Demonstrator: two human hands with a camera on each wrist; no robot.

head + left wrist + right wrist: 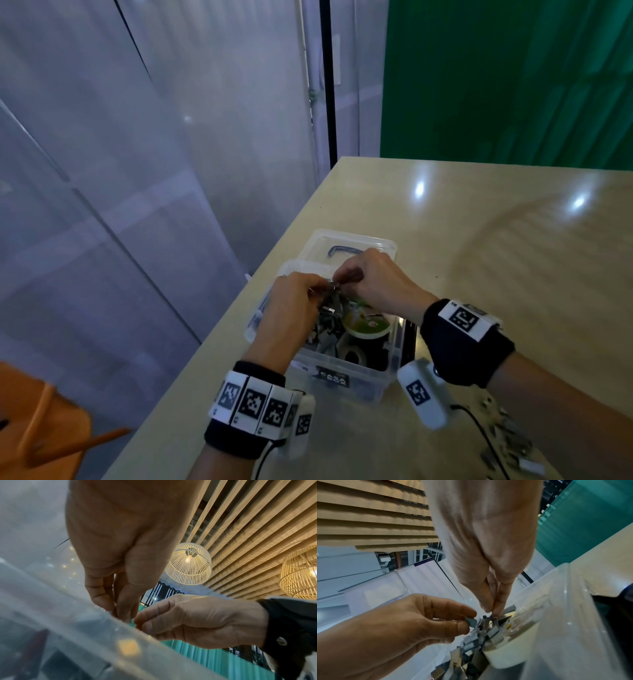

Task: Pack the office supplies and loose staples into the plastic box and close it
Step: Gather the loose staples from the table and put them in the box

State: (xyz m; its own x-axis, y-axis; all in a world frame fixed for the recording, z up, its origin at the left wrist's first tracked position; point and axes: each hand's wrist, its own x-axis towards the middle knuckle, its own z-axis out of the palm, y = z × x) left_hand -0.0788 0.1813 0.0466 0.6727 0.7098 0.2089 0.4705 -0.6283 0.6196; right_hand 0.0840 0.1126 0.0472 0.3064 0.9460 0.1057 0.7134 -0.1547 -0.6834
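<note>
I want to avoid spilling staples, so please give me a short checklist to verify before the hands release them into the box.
1. Both hands over the open plastic box: ok.
2. Left hand pinches a staple strip: ok.
3. Right hand pinches staples: ok, fingertips closed on the pile.
4. Lid off, behind the box: ok.
5. All loose staples packed: not ok, some remain on the table.
6. Room left inside: cannot tell.

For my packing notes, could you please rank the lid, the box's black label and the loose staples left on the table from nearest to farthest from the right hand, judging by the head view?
From the right hand:
1. Lid, just behind the hand, beyond the box.
2. Black label, on the box's near wall.
3. Loose staples, on the table at the near right.
</note>
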